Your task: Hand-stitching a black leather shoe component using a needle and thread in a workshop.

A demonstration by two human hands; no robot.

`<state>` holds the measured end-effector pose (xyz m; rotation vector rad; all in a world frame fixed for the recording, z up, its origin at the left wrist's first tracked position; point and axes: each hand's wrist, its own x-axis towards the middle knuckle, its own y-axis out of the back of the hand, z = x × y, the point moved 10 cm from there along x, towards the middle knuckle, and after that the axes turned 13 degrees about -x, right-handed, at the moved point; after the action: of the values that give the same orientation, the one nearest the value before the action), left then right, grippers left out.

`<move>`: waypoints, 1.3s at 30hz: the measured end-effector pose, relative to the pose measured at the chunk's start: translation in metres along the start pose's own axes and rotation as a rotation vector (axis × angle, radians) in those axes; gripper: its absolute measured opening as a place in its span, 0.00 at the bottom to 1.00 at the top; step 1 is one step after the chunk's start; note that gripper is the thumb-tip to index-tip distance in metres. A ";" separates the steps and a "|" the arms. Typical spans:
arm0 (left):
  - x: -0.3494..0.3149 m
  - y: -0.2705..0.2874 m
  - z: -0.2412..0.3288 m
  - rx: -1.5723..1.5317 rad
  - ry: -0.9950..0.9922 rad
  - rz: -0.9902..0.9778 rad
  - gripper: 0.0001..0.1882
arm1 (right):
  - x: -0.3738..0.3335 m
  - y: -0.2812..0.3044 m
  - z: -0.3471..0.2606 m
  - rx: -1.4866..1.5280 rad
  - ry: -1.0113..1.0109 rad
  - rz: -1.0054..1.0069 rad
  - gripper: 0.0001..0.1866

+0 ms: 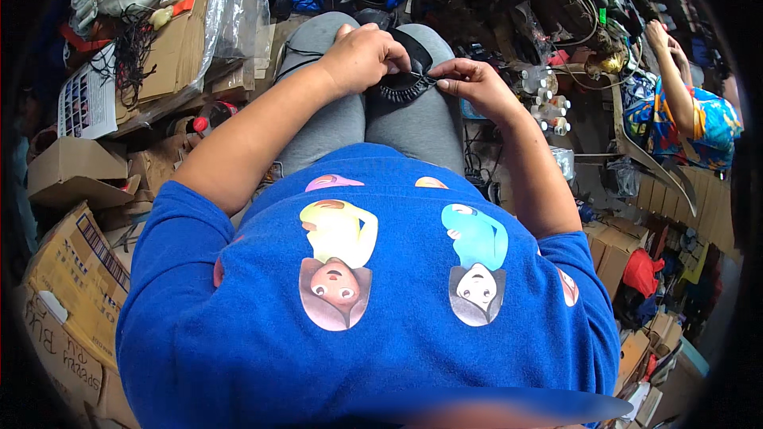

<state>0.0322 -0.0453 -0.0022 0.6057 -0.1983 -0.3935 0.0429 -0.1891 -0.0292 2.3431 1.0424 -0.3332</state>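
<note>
Clutter crowds the floor on every side: flattened and open cardboard boxes (75,171) lie to the person's left, a sheet of clear plastic (234,8) drapes over some of them, and a cluster of small white-capped bottles (548,103) stands to the right of the knees. Further right, another person in a bright patterned shirt (691,123) sits with an arm raised. The person wearing the camera is seated, in a blue sweatshirt (373,310) printed with cartoon figures and grey trousers (350,115). A black shoe piece with a ribbed edge (405,83) rests on the lap, between the knees. The left hand (366,56) is curled over its upper left part, fingers closed on the black material. The right hand (469,83) pinches the piece's right edge between thumb and fingertips. Both hands meet over the piece, nearly touching each other
</note>
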 end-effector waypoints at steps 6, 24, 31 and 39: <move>-0.011 0.003 0.010 0.037 -0.102 0.026 0.07 | -0.005 -0.003 0.001 -0.001 0.007 0.034 0.10; -0.078 0.064 -0.006 -0.691 0.092 0.319 0.08 | 0.031 -0.017 -0.028 -0.407 0.021 -0.061 0.15; -0.061 -0.004 0.056 0.196 -0.137 0.012 0.11 | 0.015 -0.025 -0.039 -0.502 -0.033 -0.070 0.17; -0.065 -0.028 0.060 0.503 -0.225 0.000 0.12 | -0.014 -0.024 -0.009 -0.300 0.010 0.122 0.15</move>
<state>-0.0534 -0.0704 0.0253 1.0564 -0.5215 -0.4139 0.0160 -0.1797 -0.0248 2.1263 0.8811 -0.1094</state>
